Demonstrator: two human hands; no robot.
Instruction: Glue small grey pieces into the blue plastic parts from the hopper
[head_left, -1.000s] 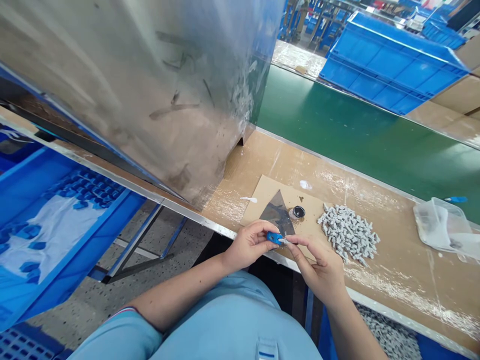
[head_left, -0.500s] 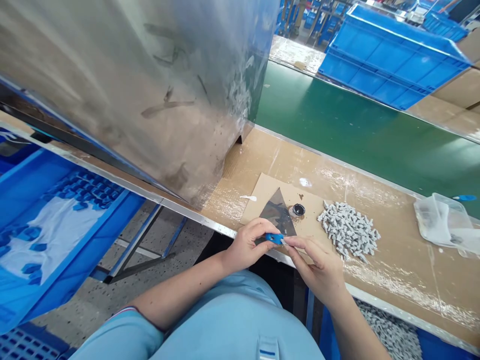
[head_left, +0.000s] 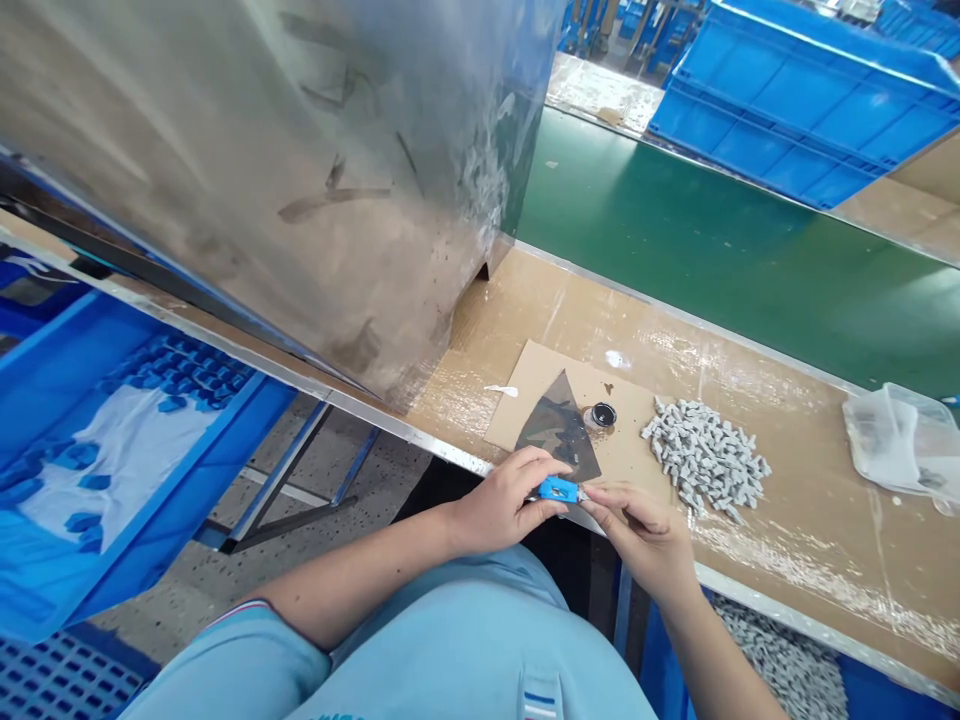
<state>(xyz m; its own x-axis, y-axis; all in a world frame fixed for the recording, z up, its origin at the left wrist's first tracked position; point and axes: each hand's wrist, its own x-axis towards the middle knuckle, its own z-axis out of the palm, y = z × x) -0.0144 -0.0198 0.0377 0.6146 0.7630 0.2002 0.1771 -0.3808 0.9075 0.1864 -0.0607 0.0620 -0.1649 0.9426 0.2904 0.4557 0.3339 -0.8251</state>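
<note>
Brown board covers the bench [head_left: 810, 525], a heap of grey pieces [head_left: 705, 455] lying beyond the right hand [head_left: 649, 540]. Over the near edge, the left hand [head_left: 499, 505] pinches a blue part [head_left: 556, 489] between thumb and fingers. Its long axis runs left to right between the hands, the right fingertips meeting its right end, closed on a pale bit [head_left: 582, 495] too small to make out.
</note>
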